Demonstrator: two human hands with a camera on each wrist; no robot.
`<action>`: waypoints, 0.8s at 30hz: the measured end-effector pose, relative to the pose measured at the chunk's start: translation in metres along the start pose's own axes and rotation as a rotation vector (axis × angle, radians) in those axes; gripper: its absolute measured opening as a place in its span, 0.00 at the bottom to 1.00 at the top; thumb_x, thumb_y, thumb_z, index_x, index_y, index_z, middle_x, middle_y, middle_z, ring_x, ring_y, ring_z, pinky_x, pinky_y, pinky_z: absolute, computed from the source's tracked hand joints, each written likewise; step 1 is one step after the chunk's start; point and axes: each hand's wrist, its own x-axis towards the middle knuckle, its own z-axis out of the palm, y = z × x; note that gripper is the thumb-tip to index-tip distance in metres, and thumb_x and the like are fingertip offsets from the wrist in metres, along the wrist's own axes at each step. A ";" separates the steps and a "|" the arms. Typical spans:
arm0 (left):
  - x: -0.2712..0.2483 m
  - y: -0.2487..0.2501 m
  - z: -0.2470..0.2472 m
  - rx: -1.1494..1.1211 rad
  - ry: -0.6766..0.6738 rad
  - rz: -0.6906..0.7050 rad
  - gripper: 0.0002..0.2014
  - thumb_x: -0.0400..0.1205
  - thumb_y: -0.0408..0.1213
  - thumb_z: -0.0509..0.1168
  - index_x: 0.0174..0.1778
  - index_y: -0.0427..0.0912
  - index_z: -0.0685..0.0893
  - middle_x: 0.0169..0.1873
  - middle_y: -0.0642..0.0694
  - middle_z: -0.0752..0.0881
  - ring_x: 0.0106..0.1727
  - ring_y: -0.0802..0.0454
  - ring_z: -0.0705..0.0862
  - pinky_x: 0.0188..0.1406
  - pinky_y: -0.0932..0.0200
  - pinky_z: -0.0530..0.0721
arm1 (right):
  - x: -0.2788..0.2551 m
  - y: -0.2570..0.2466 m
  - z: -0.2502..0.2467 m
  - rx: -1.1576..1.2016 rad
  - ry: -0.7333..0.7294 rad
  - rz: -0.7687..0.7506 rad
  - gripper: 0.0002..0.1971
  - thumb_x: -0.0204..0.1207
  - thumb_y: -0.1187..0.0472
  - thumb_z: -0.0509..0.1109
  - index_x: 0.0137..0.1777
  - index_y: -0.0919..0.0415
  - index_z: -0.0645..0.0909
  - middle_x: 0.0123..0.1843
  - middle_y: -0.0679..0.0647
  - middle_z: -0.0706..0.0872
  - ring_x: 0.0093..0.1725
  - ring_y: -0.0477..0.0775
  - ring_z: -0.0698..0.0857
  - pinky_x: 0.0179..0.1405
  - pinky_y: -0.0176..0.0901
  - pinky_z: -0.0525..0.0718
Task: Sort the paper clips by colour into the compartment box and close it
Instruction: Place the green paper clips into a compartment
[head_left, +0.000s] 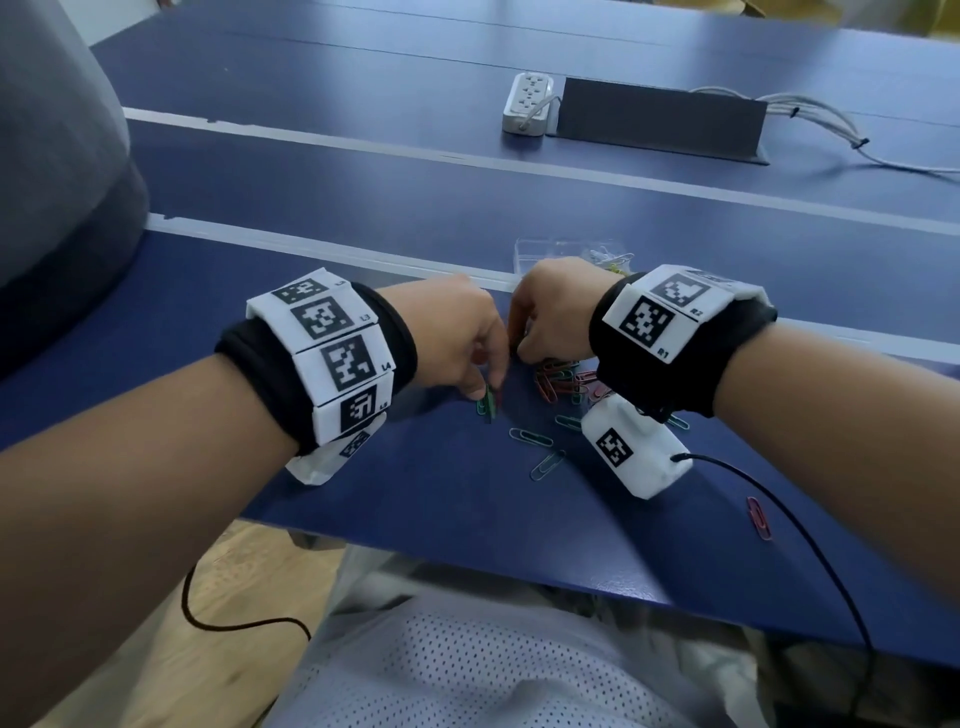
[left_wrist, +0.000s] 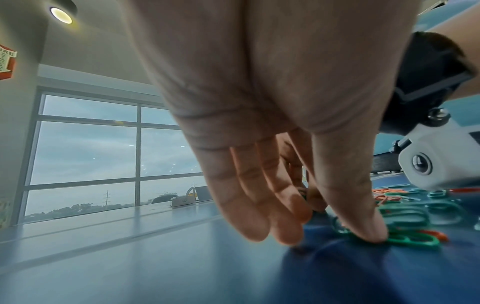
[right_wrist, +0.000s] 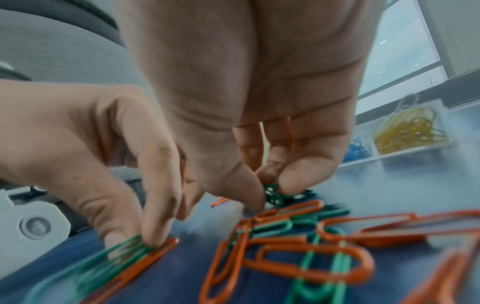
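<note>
A pile of orange and green paper clips (head_left: 563, 382) lies on the blue table (head_left: 415, 493) under both hands. My left hand (head_left: 488, 387) pinches a small bunch of green clips (head_left: 487, 406) whose lower ends touch the table; in the left wrist view its thumb (left_wrist: 363, 226) bears on green clips (left_wrist: 410, 241). My right hand (right_wrist: 270, 191) reaches down into the pile and pinches a green clip (right_wrist: 272, 194) between thumb and fingers. An orange clip (right_wrist: 288, 131) lies along its fingers. The clear compartment box (head_left: 550, 249) stands open just beyond the right hand.
The box holds yellow clips (right_wrist: 407, 131), blue clips (right_wrist: 355, 148) and a white one (right_wrist: 405, 102) in separate compartments. Loose teal clips (head_left: 531, 436) and a pink clip (head_left: 758, 517) lie nearer the front edge. A power strip (head_left: 527, 104) and black cable tray (head_left: 660, 119) sit far back.
</note>
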 end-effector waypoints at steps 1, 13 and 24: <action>0.000 0.000 0.000 -0.002 0.002 0.003 0.07 0.71 0.40 0.75 0.45 0.52 0.91 0.39 0.53 0.82 0.38 0.56 0.78 0.41 0.65 0.73 | 0.000 0.001 -0.001 0.004 0.004 -0.004 0.08 0.68 0.60 0.75 0.46 0.50 0.89 0.41 0.49 0.84 0.44 0.54 0.84 0.40 0.39 0.77; 0.007 -0.010 -0.023 -0.166 0.189 -0.078 0.02 0.75 0.40 0.70 0.39 0.50 0.88 0.29 0.54 0.87 0.27 0.69 0.78 0.37 0.69 0.76 | 0.015 0.033 -0.040 0.380 0.186 0.032 0.11 0.70 0.68 0.72 0.46 0.51 0.88 0.29 0.43 0.85 0.27 0.42 0.82 0.42 0.37 0.86; 0.073 -0.011 -0.045 -0.419 0.437 -0.367 0.09 0.75 0.36 0.70 0.28 0.46 0.83 0.26 0.48 0.86 0.25 0.55 0.83 0.30 0.65 0.85 | 0.050 0.039 -0.045 0.564 0.399 0.121 0.09 0.65 0.68 0.74 0.36 0.52 0.87 0.41 0.56 0.92 0.44 0.55 0.92 0.51 0.49 0.90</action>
